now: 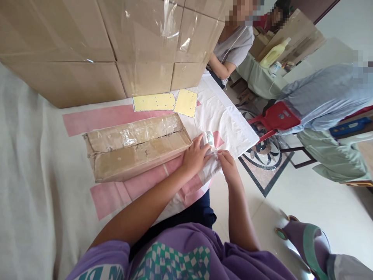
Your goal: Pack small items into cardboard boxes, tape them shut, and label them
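Note:
My left hand (196, 155) and my right hand (227, 162) meet at the table's near edge. Both are closed on a small packet (209, 140) with a shiny silver-white wrapper. The left hand's fingers wrap its top, the right hand pinches its lower side. A crumpled white plastic sheet (210, 168) lies under the hands. Just left of my left hand sits a worn, taped cardboard box (134, 149) lying flat on pink paper (110, 116).
Large stacked cartons (101, 42) fill the back of the cloth-covered table (26, 163). Two yellow cards (164, 102) lie before them. Two other people sit at the right, near a red stool (276, 116) and a yellow bottle (274, 53). A sandalled foot (305, 241) rests on the tiled floor.

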Demonstrator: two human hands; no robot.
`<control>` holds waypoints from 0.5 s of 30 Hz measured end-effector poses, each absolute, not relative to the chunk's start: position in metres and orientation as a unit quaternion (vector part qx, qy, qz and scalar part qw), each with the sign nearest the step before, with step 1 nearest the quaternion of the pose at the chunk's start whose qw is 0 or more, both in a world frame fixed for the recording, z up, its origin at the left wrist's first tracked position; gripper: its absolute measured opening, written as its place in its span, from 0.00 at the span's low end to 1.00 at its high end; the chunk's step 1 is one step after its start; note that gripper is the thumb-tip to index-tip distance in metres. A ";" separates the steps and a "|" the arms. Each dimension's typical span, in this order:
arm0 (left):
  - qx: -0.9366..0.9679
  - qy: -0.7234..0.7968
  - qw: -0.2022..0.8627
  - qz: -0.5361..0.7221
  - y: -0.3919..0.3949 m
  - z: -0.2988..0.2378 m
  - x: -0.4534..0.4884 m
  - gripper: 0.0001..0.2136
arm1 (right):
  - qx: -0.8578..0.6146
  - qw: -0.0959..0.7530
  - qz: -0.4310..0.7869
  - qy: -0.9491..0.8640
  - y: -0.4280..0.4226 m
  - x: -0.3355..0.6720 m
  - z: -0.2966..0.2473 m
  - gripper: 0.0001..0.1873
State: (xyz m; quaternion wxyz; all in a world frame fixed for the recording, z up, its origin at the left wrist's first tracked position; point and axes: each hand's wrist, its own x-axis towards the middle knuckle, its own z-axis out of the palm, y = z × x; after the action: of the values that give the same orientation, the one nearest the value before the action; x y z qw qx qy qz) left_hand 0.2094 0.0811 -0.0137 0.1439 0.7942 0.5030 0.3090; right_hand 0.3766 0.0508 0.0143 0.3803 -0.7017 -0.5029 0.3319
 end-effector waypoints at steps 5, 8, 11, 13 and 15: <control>0.787 0.504 0.169 0.314 0.082 -0.013 0.208 0.13 | -0.661 0.384 0.304 -0.570 0.045 0.378 0.002 0.15; 0.784 0.504 0.176 0.316 0.082 -0.014 0.208 0.14 | -0.654 0.392 0.291 -0.578 0.045 0.376 -0.007 0.16; 0.781 0.508 0.180 0.316 0.083 -0.014 0.208 0.13 | -0.652 0.393 0.273 -0.588 0.046 0.373 -0.012 0.17; 0.780 0.507 0.179 0.319 0.083 -0.013 0.207 0.11 | -0.649 0.389 0.268 -0.596 0.047 0.371 -0.012 0.17; 0.781 0.505 0.174 0.323 0.082 -0.013 0.207 0.10 | -0.649 0.387 0.271 -0.596 0.048 0.371 -0.012 0.18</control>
State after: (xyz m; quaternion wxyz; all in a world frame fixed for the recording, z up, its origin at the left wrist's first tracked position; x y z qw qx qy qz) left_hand 0.2072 0.0822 -0.0127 0.1739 0.7810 0.5053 0.3232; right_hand 0.3712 0.0483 -0.0122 0.3872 -0.6488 -0.5964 0.2709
